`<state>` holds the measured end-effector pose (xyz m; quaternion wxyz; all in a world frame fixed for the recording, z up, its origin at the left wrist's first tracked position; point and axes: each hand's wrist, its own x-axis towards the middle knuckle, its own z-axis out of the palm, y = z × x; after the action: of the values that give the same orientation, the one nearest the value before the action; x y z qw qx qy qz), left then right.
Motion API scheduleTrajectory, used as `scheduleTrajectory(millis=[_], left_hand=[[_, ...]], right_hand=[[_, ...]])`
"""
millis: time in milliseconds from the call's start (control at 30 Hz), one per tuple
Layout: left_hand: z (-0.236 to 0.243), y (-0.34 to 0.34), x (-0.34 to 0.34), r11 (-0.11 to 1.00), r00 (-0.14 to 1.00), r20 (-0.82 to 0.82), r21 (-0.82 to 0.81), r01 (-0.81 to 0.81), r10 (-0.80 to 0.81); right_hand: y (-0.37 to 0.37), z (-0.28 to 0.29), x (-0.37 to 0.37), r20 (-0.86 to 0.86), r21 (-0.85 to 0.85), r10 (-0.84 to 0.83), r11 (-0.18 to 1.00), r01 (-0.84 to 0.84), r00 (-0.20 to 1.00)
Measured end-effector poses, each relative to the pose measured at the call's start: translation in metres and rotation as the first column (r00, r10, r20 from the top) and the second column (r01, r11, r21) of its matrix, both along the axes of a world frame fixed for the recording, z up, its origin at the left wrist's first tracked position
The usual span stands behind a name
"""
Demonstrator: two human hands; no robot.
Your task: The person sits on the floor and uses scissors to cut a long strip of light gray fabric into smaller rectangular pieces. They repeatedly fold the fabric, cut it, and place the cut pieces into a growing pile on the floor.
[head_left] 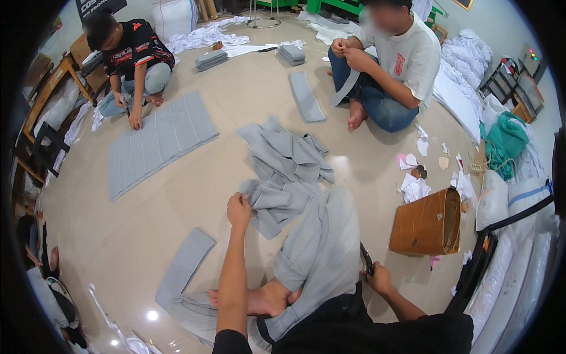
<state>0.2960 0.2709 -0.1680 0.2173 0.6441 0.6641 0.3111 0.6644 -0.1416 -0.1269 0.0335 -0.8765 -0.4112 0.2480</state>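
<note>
Pinching the edge of a crumpled grey cloth heap (280, 154), our left grip (239, 209) sits at its near left side, while our right grip (379, 277) is wrapped around dark scissors (367, 258). We see the heap on the floor (106, 253), just beyond our bent knee (330, 227). Nearer left lies a flat grey strip (187, 256); to our right stands a brown carton (420, 227), near white scraps (416, 189). Farther out, a black-shirted co-worker (140, 47) touches a pale-lined grey panel (162, 143), and a white-shirted co-worker (407, 62) holds a narrow grey band (345, 89).
</note>
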Motion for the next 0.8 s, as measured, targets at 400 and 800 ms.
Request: scheduleTrajectory(millis=[400,800], left_hand=[[0.205,-0.086,-0.027,0.979,0.627,0.751,0.172,0.113,-0.205],[0.263,-0.17,-0.041,0.971,0.51,0.826,0.197,0.136,-0.239]], right_hand=[[0.15,0.115,-0.02,0.068,0.668,0.241,0.71,-0.223,0.968],[0.272,0.208,-0.23,-0.787,0.615,0.616,0.781,0.11,0.032]])
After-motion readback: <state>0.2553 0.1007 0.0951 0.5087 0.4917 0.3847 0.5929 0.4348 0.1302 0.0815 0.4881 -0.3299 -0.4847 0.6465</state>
